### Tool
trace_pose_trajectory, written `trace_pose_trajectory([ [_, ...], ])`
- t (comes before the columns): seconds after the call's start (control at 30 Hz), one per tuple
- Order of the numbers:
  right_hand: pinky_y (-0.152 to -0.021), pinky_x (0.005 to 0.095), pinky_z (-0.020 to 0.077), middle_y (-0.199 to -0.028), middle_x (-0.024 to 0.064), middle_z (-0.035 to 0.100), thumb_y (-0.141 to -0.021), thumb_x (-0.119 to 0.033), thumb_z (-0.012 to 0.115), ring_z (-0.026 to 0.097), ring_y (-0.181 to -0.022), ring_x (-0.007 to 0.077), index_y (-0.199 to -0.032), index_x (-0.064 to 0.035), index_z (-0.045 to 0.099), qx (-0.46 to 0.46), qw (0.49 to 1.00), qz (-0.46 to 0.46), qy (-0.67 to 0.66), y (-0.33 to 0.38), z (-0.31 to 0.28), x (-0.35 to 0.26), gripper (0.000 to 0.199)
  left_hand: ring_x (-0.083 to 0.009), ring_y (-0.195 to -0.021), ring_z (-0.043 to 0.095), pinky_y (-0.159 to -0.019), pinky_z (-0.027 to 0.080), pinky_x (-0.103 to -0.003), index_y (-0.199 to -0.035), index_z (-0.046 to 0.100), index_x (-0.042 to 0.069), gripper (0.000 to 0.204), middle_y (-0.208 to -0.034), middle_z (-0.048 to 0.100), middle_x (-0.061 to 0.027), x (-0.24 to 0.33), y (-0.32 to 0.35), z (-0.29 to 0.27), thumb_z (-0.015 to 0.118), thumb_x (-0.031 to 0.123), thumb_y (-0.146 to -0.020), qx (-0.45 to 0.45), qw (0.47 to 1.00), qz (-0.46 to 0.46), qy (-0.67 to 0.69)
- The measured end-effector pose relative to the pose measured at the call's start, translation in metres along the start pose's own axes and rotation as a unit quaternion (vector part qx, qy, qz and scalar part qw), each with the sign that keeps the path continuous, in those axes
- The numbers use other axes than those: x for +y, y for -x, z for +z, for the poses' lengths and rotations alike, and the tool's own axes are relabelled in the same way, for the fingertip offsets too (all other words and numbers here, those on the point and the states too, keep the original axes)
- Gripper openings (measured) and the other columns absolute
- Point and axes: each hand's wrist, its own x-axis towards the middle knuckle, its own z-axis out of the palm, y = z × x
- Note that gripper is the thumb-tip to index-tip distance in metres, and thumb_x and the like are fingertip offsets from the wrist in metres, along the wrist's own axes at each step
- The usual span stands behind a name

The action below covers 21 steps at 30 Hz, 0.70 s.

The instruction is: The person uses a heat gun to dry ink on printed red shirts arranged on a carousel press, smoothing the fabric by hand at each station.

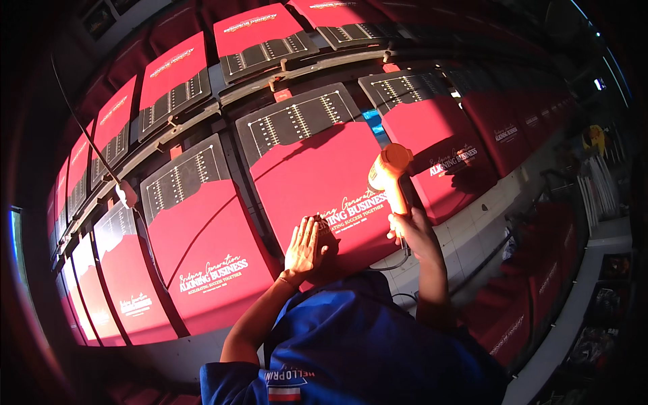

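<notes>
In my right hand [416,233] is an orange hair dryer [389,172], gripped by its handle and held over the right part of a red shirt [304,169]. The shirt lies flat on a dark printing board [297,111] with a ruled scale at its far end. White and gold lettering is printed on the shirt near me, partly hidden by the dryer and my left hand. My left hand [304,248] rests on the red cloth beside the print's left end, its fingers stretched out. A dark cord hangs below the dryer's handle.
More boards with printed red shirts stand on both sides, such as a left shirt [199,256] and a right shirt [432,148]. A metal rail [253,81] runs behind them, with another row beyond. A hanging cord ends in a white fitting [126,194] at left.
</notes>
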Motion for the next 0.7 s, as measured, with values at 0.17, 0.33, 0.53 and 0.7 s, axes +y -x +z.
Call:
trace_pose_trajectory([
  [0.17, -0.048, 0.0238, 0.0459, -0.073, 0.0023, 0.059, -0.090, -0.019, 0.063, 0.062, -0.059, 0.0106, -0.091, -0.0036, 0.055, -0.064, 0.997, 0.028, -0.044, 0.030, -0.008, -0.004, 0.017, -0.0354, -0.144, 0.023, -0.118, 0.018, -0.048, -0.146, 0.029, -0.005, 0.071, -0.154, 0.026, -0.0216, -0.007, -0.005, -0.007, 0.047, 0.041, -0.096, 0.006, 1.000, 0.003, 0.013],
  [0.33, -0.049, 0.0253, 0.0454, -0.072, 0.0020, 0.058, -0.089, -0.016, 0.062, 0.061, -0.060, 0.0122, -0.094, -0.0049, 0.056, 0.038, 0.999, 0.037, 0.010, 0.047, 0.001, 0.008, 0.013, -0.0351, -0.145, 0.022, -0.119, 0.017, -0.047, -0.146, 0.028, -0.005, 0.071, -0.154, 0.026, -0.0218, -0.004, -0.012, -0.008, 0.048, 0.040, -0.095, 0.009, 1.000, 0.000, 0.011],
  [0.53, -0.050, 0.0253, 0.0453, -0.074, 0.0019, 0.058, -0.090, -0.019, 0.062, 0.062, -0.063, 0.0126, -0.093, -0.0051, 0.056, 0.042, 0.998, 0.038, -0.008, 0.046, -0.004, 0.007, 0.015, -0.0355, -0.144, 0.023, -0.118, 0.018, -0.048, -0.146, 0.029, -0.005, 0.069, -0.154, 0.027, -0.0222, -0.003, 0.000, -0.007, 0.047, 0.039, -0.096, 0.006, 1.000, 0.005, 0.029],
  [0.7, -0.050, 0.0252, 0.0452, -0.074, 0.0018, 0.058, -0.090, -0.017, 0.063, 0.061, -0.062, 0.0125, -0.094, -0.0051, 0.056, 0.033, 0.997, 0.061, -0.047, 0.049, -0.008, 0.003, 0.015, -0.0371, -0.144, 0.022, -0.118, 0.018, -0.047, -0.146, 0.028, -0.006, 0.068, -0.153, 0.026, -0.0238, -0.011, -0.007, -0.008, 0.047, 0.036, -0.096, 0.038, 0.998, -0.054, 0.021],
])
